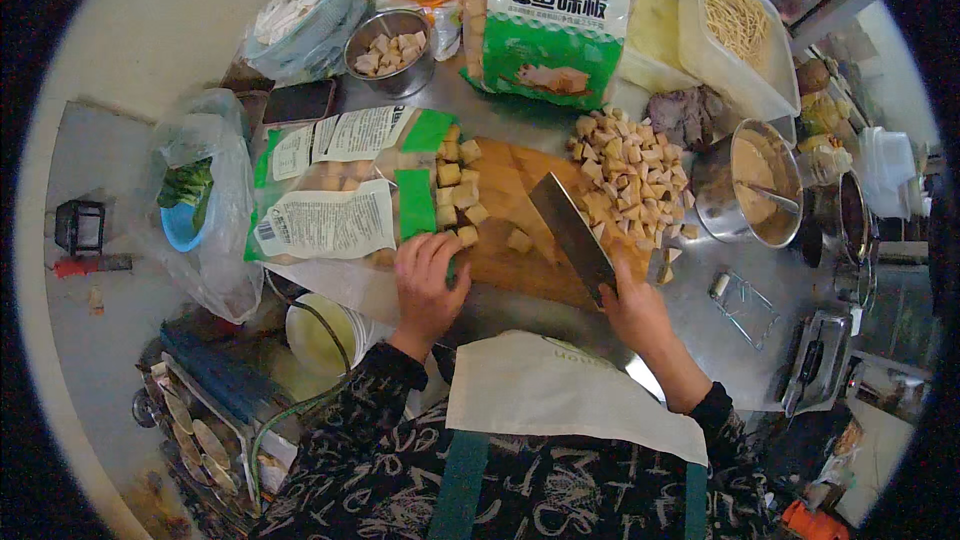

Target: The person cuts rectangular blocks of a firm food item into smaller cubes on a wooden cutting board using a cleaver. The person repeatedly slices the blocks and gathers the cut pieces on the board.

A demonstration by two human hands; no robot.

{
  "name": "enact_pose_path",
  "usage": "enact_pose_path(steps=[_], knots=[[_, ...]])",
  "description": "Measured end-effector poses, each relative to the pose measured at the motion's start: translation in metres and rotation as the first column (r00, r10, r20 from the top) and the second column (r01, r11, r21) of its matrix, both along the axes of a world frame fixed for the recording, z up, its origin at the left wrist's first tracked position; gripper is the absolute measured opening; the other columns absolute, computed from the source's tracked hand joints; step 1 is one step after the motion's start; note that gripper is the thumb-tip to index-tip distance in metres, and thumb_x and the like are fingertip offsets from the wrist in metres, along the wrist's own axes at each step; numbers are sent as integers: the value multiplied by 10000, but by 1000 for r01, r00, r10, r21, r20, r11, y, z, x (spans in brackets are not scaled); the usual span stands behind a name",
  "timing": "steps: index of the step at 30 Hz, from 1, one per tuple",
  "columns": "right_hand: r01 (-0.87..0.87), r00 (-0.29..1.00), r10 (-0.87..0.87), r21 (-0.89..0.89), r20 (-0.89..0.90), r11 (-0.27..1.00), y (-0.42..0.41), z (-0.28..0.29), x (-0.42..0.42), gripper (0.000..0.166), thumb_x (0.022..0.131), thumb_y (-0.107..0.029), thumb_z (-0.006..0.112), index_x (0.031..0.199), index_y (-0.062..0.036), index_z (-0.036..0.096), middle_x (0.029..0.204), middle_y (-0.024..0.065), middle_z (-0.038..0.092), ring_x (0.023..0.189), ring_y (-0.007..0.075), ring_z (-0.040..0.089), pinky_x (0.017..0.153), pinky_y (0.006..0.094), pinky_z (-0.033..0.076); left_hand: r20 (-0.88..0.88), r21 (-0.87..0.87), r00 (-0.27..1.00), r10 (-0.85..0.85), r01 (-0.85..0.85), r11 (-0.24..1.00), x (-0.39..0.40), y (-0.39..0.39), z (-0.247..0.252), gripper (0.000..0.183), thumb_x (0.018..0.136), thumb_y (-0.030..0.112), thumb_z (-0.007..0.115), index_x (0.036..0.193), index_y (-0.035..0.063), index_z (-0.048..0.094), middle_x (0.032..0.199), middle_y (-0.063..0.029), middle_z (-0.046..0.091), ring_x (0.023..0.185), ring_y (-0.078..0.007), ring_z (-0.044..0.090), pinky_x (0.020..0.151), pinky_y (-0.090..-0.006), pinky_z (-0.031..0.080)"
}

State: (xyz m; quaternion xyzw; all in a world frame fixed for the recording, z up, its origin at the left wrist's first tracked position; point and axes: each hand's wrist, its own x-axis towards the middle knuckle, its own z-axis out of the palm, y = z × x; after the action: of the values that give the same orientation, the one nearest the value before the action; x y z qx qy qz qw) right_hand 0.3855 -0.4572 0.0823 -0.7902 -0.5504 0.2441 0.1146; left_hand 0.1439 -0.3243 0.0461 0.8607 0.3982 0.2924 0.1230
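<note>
A wooden cutting board (pixel 502 270) lies before me on a steel counter. My right hand (pixel 634 307) grips the handle of a cleaver (pixel 571 232), its broad blade slanting up and left over the board. My left hand (pixel 431 281) rests at the near corner of an opened plastic food bag (pixel 330 187) lying on its side; whether the fingers grip it is unclear. Whole tan cubes (pixel 457 195) spill from the bag's mouth onto the board. One cube (pixel 519 241) sits alone left of the blade. A heap of cut pieces (pixel 637 180) covers the board's right end.
Behind the board stands a full green-and-white bag (pixel 559 30). A steel bowl of pieces (pixel 390 52) and a blue basket (pixel 296 19) are at back left. On the right are a steel pot of sauce (pixel 750 187), a noodle tub (pixel 739 37) and a wire rack (pixel 744 307).
</note>
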Motion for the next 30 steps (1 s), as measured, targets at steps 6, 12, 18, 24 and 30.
enact_pose_path(steps=[6,12,18,24,30], knots=[[1,1000,-2,-25,-10,1000,0,0,1,377,797,-169,530,1108,-62,345,629,239,552,584,428,533,515,499,421,-274,7,961,-37,40,999,23,18,-3,429,616,87,638,1026,65,515,990,-98,530,965,-292,447,857,-404,340],[5,1000,-4,-106,14,994,2,-1,1,314,800,-179,526,1036,-56,358,625,232,553,579,428,532,514,505,422,-147,-97,979,-139,126,987,35,-3,-8,427,637,123,630,1036,64,490,920,-82,538,913,-254,470,803,-383,372],[12,1000,-11,-41,17,999,2,-1,-1,286,806,-181,517,1010,-58,358,622,232,551,573,426,532,508,503,420,-93,-80,972,-217,210,974,45,-11,-14,469,643,176,659,1064,75,480,942,-86,528,911,-254,484,804,-382,378],[42,999,-38,-150,28,988,3,0,-2,287,808,-196,515,1012,-67,358,631,238,549,580,429,532,517,512,416,129,-72,982,-138,148,986,37,2,-1,408,665,93,649,1039,50,494,977,-126,514,917,-300,492,771,-381,418],[57,998,-61,-142,-24,988,8,3,-3,286,810,-208,510,1009,-69,359,636,238,551,603,436,534,537,518,417,5,-249,997,-74,73,966,33,26,0,373,691,59,601,1045,30,487,968,-145,515,897,-315,496,775,-374,417]])
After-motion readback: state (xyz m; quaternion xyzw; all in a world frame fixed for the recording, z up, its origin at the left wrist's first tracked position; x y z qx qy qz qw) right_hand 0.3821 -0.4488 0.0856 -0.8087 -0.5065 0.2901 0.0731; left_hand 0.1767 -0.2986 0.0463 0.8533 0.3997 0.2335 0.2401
